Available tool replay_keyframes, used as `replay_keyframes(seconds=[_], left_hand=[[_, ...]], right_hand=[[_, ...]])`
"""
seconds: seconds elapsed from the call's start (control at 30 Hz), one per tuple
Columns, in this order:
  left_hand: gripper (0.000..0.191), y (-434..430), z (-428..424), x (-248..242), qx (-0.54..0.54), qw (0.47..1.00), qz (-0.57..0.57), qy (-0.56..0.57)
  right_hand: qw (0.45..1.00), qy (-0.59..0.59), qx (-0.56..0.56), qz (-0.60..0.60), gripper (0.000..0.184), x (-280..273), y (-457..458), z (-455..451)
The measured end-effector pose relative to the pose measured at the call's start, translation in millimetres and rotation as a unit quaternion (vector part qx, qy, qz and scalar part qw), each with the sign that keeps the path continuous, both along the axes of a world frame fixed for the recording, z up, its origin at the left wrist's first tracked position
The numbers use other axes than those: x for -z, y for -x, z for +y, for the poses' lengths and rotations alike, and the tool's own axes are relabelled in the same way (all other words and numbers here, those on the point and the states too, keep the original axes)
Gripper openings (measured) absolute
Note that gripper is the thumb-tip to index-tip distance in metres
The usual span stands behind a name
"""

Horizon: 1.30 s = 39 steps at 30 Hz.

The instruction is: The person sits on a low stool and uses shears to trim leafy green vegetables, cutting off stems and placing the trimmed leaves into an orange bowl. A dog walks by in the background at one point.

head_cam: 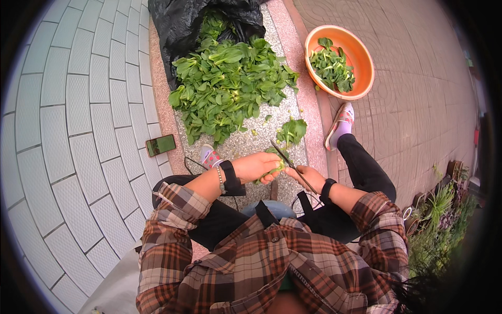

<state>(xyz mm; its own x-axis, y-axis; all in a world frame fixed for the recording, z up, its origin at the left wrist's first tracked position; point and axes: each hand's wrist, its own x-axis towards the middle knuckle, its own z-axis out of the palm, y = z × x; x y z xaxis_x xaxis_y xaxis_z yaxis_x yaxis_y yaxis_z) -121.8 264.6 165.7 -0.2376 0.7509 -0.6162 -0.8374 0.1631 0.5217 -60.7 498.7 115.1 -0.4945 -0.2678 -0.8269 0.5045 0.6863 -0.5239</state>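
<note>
My left hand [257, 167] grips a small leafy green plant [279, 165] by its pale stem end. In my right hand [308, 178] is a knife [292, 163] with a dark blade, its tip pointing up and to the left. The blade lies close against the stem, and my right fingers almost meet those of the left. Beyond my hands a large heap of leafy greens [235, 78] spreads out of a black plastic bag [172, 27] over the speckled stone step. A few loose leaves [292, 131] lie just ahead of the knife.
An orange plastic basin [364, 62] holding some cut greens [333, 72] stands at the upper right, beyond my right foot [341, 123]. A smartphone [160, 145] rests by the tiled wall on the left. Potted plants [439, 204] line the right side. Small scraps dot the step [251, 147].
</note>
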Motion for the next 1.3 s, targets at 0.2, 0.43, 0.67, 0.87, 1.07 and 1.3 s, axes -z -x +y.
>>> replay_keyframes(seconds=[0.2,0.43,0.67,0.87,1.07,1.3], left_hand=[[0.025,11,4,-31,0.003,0.988,0.134,-0.078],[0.038,17,-15,-60,-0.009,0.951,0.304,-0.049],[0.028,21,-47,-70,-0.137,0.941,0.302,0.07],[0.023,23,-68,-63,-0.191,0.937,0.269,0.117],[0.022,19,-74,-60,-0.224,0.927,0.269,0.138],[0.026,17,-69,-61,-0.199,0.919,0.307,0.146]], right_hand=[[0.991,-0.109,-0.028,0.076,0.085,39,52,-10],[0.979,-0.07,0.073,0.177,0.047,77,121,-102],[0.922,-0.118,0.196,0.313,0.044,132,196,-199],[0.924,-0.183,0.246,0.231,0.041,155,217,-233],[0.914,-0.172,0.27,0.249,0.039,175,221,-234],[0.927,-0.039,0.318,0.196,0.032,147,241,-190]])
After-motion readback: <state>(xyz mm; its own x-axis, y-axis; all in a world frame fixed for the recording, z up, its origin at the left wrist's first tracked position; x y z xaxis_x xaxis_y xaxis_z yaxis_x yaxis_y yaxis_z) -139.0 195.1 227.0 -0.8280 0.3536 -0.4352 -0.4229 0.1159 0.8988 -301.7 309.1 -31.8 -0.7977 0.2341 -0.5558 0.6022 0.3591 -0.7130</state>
